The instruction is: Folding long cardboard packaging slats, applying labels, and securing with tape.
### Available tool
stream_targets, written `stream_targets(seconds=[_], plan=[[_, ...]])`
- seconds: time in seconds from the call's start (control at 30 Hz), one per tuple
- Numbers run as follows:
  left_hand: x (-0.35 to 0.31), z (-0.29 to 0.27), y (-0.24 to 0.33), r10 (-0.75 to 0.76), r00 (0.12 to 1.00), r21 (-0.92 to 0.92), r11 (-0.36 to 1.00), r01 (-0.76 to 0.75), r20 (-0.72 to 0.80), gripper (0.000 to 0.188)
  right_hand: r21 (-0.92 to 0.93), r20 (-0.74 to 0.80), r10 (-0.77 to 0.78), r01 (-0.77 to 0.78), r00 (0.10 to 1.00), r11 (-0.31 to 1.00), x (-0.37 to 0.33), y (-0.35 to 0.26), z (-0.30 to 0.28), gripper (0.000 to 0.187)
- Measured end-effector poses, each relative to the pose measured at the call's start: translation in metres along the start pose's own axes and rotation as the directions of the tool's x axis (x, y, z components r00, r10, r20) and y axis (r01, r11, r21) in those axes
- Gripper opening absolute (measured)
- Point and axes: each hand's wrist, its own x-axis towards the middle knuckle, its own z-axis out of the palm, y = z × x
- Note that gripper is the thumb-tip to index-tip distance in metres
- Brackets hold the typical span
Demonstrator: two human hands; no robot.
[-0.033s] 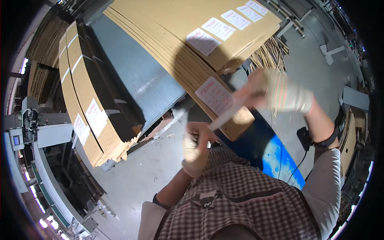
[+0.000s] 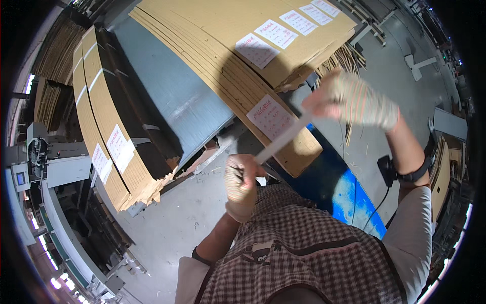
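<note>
A pale, flat strip (image 2: pixel 284 143), like strapping band, is pulled straight on a slant between my two gloved hands. My left hand (image 2: pixel 241 178), low and near my apron, has its fingers closed on the lower end. Higher up and to the right, my right hand (image 2: pixel 341 104) pinches the other end. Behind the strip lies a narrow stack of brown cardboard (image 2: pixel 298 157) with a white label (image 2: pixel 267 115) on its top sheet. Whether the strip passes round this stack cannot be seen.
Wide cardboard sheets (image 2: pixel 212 20) with several white labels lie beyond. At left, two strapped cardboard bundles (image 2: pixel 114 116) rest on a grey table (image 2: pixel 177 101). A blue board (image 2: pixel 349 192) is beneath the near stack. Thin brown offcuts (image 2: pixel 349 58) hang at right.
Both hands have shifted slightly: the left moved a little left, the right a little up. More of the strip shows between them.
</note>
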Motion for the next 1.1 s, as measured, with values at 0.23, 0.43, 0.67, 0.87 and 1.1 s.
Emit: stream_targets(seconds=[0.23, 0.43, 0.67, 0.87, 1.1], plan=[[0.019, -0.035, -0.101, -0.324, 0.916, 0.199, 0.906, 0.373, -0.237, 0.011, -0.232, 0.279, 0.021, 0.047, 0.96, 0.972, 0.068, 0.16, 0.147, 0.023], [0.028, -0.058, -0.149, -0.279, 0.96, 0.078, 0.958, 0.276, 0.033, 0.066, 0.699, 0.205, 0.12, -0.231, 0.971, 0.677, 0.07, 0.173, 0.183, 0.023], [0.057, -0.074, -0.186, -0.26, 0.881, -0.022, 0.956, 0.292, 0.396, 0.096, -0.024, -0.531, 0.083, -0.112, 0.843, 0.993, 0.033, 0.006, 0.134, 0.059], [0.029, -0.096, -0.051, -0.572, 0.82, 0.227, 0.801, 0.554, 0.014, 0.035, -0.079, -0.429, 0.245, -0.307, 0.869, 0.948, 0.029, 0.006, 0.162, 0.077], [0.096, 0.043, -0.01, -0.378, 0.913, 0.731, 0.665, 0.153, 0.153, 0.022, 0.389, -0.237, 0.107, -0.007, 0.965, 0.921, 0.006, 0.018, 0.101, 0.1]])
